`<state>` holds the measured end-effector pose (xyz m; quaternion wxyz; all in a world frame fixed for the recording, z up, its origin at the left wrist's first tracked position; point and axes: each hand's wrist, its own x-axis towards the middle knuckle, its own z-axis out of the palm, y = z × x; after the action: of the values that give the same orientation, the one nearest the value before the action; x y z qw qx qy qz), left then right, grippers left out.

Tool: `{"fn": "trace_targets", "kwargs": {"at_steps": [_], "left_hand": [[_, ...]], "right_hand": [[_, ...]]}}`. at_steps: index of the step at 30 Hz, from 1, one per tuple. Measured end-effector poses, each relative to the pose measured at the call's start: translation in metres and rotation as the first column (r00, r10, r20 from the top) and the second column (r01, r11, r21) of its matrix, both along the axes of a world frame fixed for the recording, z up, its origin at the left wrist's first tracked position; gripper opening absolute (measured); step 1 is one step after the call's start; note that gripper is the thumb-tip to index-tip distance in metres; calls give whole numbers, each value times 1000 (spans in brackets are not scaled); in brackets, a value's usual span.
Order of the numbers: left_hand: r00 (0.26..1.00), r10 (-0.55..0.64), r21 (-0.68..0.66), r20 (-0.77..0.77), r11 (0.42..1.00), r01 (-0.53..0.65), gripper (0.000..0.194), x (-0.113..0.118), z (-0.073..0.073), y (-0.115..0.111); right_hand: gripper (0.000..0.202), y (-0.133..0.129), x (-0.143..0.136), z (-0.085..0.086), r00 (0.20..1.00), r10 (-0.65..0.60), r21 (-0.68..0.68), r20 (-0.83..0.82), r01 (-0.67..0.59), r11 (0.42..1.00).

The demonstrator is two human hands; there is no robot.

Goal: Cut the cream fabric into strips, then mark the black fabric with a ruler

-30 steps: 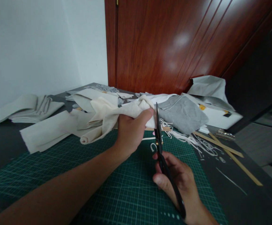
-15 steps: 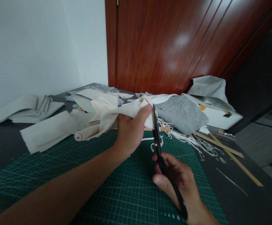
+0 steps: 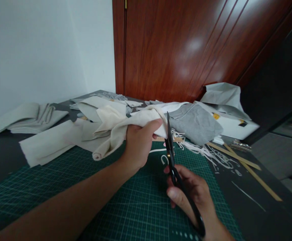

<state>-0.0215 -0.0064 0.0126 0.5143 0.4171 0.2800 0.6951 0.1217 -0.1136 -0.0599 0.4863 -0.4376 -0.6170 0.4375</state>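
My left hand (image 3: 140,140) is closed on a folded length of off-white cloth (image 3: 118,134), holding it above the mat with the thumb on top. The cloth trails off to the left and ends in a loose roll. In my right hand (image 3: 191,190) is a pair of black-handled scissors (image 3: 170,157), pointing up and away from me. Their dark blades stand right at the cloth's right edge; whether they touch it I cannot tell. Below the blades, a curled white strip (image 3: 164,160) lies on the green cutting mat (image 3: 138,201).
Folded pale cloth (image 3: 35,117) lies at the far left, with more pieces heaped behind my left hand. Grey cloth (image 3: 196,122) is at the back right. Thin white strips (image 3: 218,155) and crossed wooden rulers (image 3: 251,177) lie on the right. A reddish-brown wooden door (image 3: 166,50) stands behind.
My left hand has lowered slightly with the cloth, and the cloth's rolled end has shifted right and down. The scissors have moved slightly right, and their blades no longer overlap the cloth as much.
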Motion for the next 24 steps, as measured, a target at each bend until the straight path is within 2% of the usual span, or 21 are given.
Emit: {"fn": "trace_targets", "kwargs": {"at_steps": [3, 5, 6, 7, 8, 10, 11, 13, 14, 16, 17, 18, 19, 20, 22, 24], "left_hand": [[983, -169, -40, -73, 985, 166, 28, -6, 1, -3], [902, -368, -154, -226, 928, 340, 41, -18, -2, -5], [811, -487, -236, -325, 872, 429, 51, -28, -4, -7], [672, -608, -320, -422, 794, 517, 60, -39, -5, -9], [523, -678, -374, -517, 729, 574, 63, -52, -4, -12], [185, -707, -447, -683, 605, 659, 54, -81, 4, -18], [112, -726, -463, -678, 541, 702, 48, -95, 12, -21], [149, -787, -436, -598, 476, 764, 38, -119, 34, -22], [243, -787, -363, -567, 503, 784, 33, -127, 46, -20], [543, -654, -79, -527, 674, 735, 19, -134, 66, -7], [689, -503, 54, -522, 786, 615, 14, -133, 72, 2], [782, -320, 141, -535, 879, 456, 11, -129, 73, 13], [780, -217, 178, -588, 905, 385, 11, -123, 70, 24], [748, -162, 194, -643, 911, 364, 21, -116, 63, 33], [648, -248, 122, -721, 874, 471, 48, -98, 39, 47], [550, -361, 53, -753, 800, 598, 60, -83, 12, 50]], "right_hand": [[34, 1, 4, 2, 1000, -4, 3, -6, 4, 1000], [35, 0, 5, 6, 999, -14, -9, -29, 14, 1000], [37, 0, 5, 8, 999, -30, -23, -46, 29, 999], [39, -1, 4, 10, 996, -54, -42, -64, 52, 998], [41, -1, 4, 11, 994, -79, -61, -81, 74, 995], [43, 0, 5, 13, 991, -96, -84, -95, 88, 993], [44, 0, 6, 13, 993, -79, -87, -90, 71, 994], [43, 2, 9, 12, 997, -25, -80, -71, 19, 997], [43, 2, 10, 11, 998, 3, -78, -63, -8, 997], [43, 2, 10, 11, 998, 25, -86, -65, -31, 996], [44, 2, 9, 11, 997, 16, -97, -72, -23, 995], [45, 1, 7, 11, 997, 5, -109, -82, -13, 994], [46, 0, 5, 12, 996, -10, -122, -89, -1, 992], [47, -1, 2, 13, 995, -23, -130, -96, 10, 991], [49, -3, -2, 14, 994, -36, -130, -100, 22, 991], [50, -4, -5, 16, 994, -42, -132, -100, 28, 991]]}}
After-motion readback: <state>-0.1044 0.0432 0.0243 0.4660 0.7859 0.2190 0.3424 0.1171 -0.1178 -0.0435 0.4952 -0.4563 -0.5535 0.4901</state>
